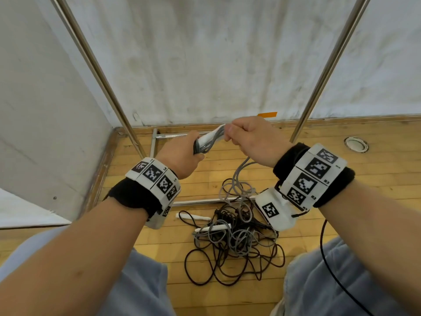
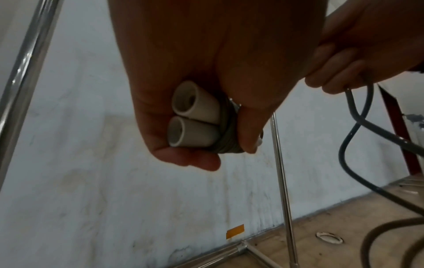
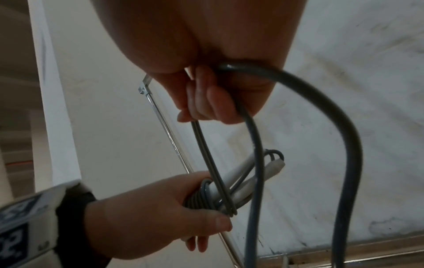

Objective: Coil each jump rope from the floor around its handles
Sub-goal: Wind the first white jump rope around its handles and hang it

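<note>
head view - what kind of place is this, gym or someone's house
Probably a gym or sports hall corner, though that is a guess. The floor is strip wood with a round metal socket set in it, the walls are bare scuffed white, and jump ropes lie tangled beside a metal rack's poles.

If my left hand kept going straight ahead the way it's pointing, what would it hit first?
Probably the right hand, which pinches the grey rope just past the two white handles that the left hand grips. Beyond it stands the white wall.
</note>
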